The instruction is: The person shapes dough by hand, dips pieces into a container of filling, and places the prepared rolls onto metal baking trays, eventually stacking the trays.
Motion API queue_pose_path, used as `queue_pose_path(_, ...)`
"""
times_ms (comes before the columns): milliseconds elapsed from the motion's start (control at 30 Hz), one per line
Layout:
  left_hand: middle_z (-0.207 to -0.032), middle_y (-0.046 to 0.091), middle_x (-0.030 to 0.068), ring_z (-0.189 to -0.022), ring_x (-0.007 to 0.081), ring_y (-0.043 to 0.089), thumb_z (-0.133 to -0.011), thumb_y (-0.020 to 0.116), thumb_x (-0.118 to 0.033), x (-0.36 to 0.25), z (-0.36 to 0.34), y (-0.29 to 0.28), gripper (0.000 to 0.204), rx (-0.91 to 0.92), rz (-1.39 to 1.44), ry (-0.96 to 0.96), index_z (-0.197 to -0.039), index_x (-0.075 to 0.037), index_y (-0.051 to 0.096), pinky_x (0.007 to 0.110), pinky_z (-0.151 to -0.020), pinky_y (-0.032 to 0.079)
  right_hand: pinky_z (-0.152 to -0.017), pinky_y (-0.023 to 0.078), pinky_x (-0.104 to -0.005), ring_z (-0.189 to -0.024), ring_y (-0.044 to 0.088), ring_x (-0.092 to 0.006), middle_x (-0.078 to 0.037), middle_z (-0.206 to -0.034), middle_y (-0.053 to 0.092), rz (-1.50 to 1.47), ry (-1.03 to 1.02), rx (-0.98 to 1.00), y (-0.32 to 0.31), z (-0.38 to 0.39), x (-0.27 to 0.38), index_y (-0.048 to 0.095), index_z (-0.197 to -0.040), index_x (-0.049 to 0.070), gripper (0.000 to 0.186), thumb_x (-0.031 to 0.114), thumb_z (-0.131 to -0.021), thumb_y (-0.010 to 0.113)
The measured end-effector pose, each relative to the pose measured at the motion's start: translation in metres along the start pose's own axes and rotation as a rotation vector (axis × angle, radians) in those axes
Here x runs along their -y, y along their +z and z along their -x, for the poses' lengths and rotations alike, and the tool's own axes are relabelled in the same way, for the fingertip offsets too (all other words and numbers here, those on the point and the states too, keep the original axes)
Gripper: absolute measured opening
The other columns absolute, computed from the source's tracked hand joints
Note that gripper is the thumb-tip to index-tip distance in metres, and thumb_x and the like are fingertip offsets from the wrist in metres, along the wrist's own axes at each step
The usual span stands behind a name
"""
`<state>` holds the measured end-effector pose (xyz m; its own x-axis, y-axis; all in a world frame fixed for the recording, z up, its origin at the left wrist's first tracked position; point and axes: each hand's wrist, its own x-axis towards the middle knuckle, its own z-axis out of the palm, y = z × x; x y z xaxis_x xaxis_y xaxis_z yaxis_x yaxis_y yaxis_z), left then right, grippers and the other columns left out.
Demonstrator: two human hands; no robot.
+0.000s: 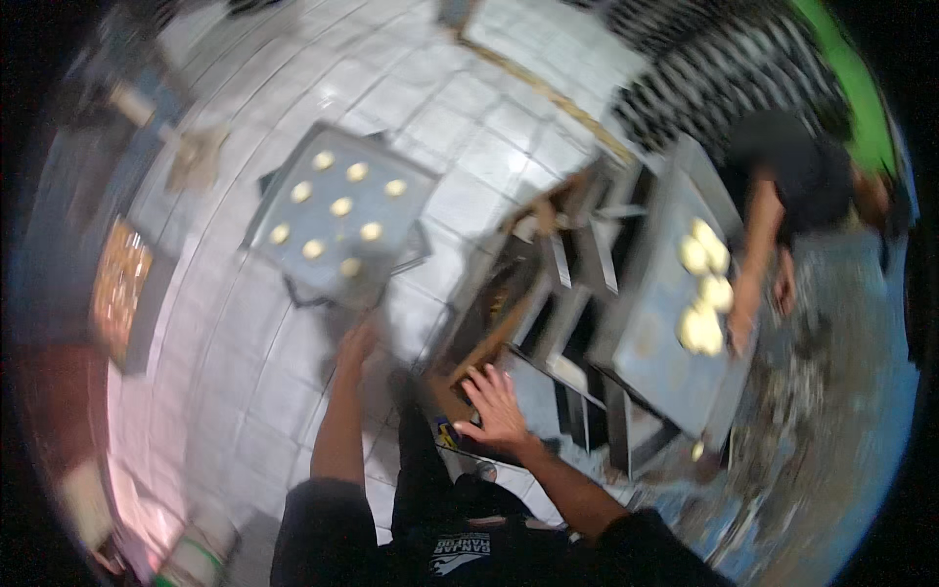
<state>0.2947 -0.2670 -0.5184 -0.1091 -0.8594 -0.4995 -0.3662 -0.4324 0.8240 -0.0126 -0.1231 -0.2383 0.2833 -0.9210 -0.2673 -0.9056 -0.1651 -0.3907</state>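
Note:
At the near corner of a grey baking tray [401, 166], my left hand [358, 342] appears closed on the metal, though its fingers are blurred. Several pale round dough balls [340, 206] sit spaced apart on that tray. Darker corners stick out beneath it, turned at another angle. My right hand [497, 406] is spread with nothing in it, close to the brown edge of a rack-like stack of metal trays [577, 367]. Whether its fingertips touch the edge I cannot tell.
To the right, a co-worker's arm [755, 264] reaches to a large metal tray [646, 342] with bunched dough pieces [706, 284]. A box of brown items [122, 289] stands at the left. Dark ridged trays [734, 83] are at the back right, above white floor tiles [460, 117].

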Motion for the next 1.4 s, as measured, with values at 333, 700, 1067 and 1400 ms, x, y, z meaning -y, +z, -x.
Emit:
queue_pose_path(333,-0.11,0.069,0.0121,-0.09,0.021,0.067,-0.101,0.054,-0.022,-0.011,0.196,0.009,0.035,-0.011,0.459,-0.405,-0.131,-0.003,0.055,0.033,-0.073,0.054,-0.114,0.041,-0.0488,-0.132,0.054,-0.0364,-0.02,-0.139,0.058,-0.284,-0.173,-0.264,0.034,0.085,0.007,0.056,-0.136,0.0,0.051,0.021,-0.091,0.068)
queue_pose_path(700,-0.113,0.07,0.0133,-0.1,0.0214,0.068,-0.104,0.058,-0.019,-0.134,0.4,0.143,0.033,-0.098,0.119,0.323,-0.126,0.005,0.062,0.033,-0.085,0.054,-0.087,0.053,-0.0459,-0.103,0.067,-0.038,-0.019,-0.11,0.072,-0.554,0.23,-0.118,0.043,0.416,-0.061,0.072,-0.109,0.004,0.03,0.027,-0.096,0.06)
queue_pose_path(1067,-0.122,0.069,0.0155,-0.108,0.0284,0.068,-0.093,0.068,-0.007,-0.435,0.482,0.246,0.037,-0.039,-0.189,1.208,-0.13,-0.002,0.065,0.037,-0.095,0.052,-0.093,0.054,-0.0461,-0.105,0.066,-0.0387,-0.019,-0.11,0.068,0.003,0.065,-0.828,-0.266,0.398,-0.158,0.069,-0.111,0.006,0.02,0.012,-0.092,0.065)
queue_pose_path(1400,-0.124,0.066,0.0147,-0.118,0.0335,0.059,-0.09,0.072,-0.024,-0.461,0.388,0.33,0.046,-0.078,-0.324,1.226,-0.131,-0.007,0.063,0.053,-0.109,0.036,-0.096,0.05,-0.0451,-0.116,0.057,-0.0374,-0.016,-0.12,0.058,0.165,-0.227,-0.529,-0.328,0.201,-0.261,0.057,-0.114,0.008,0.04,-0.004,-0.079,0.071)
